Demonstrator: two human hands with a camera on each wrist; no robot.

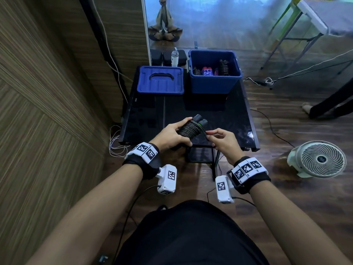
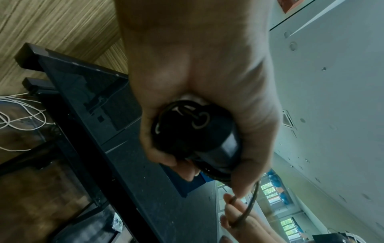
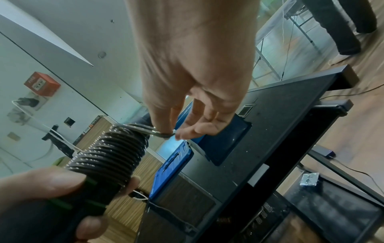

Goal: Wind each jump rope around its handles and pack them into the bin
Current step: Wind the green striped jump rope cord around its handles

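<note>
My left hand (image 1: pixel 172 135) grips a black jump rope (image 1: pixel 191 127) with its cord coiled tightly round both handles (image 1: pixel 199 119), held above the near edge of the black table (image 1: pixel 229 111). The handles carry green bands (image 3: pixel 91 182). My right hand (image 1: pixel 219 137) pinches the last loose loop of cord (image 3: pixel 162 134) between thumb and forefinger, right beside the coil (image 3: pixel 116 152). In the left wrist view the handle butts (image 2: pixel 193 131) sit in my palm. The open blue bin (image 1: pixel 214 81) stands at the table's far right and holds several wound ropes (image 1: pixel 223 67).
The bin's blue lid (image 1: pixel 160 81) lies flat at the table's far left. A white bottle (image 1: pixel 174 58) stands behind it. A white floor fan (image 1: pixel 319 159) sits right of the table. Cables trail on the wooden floor; a wood-panelled wall runs along the left.
</note>
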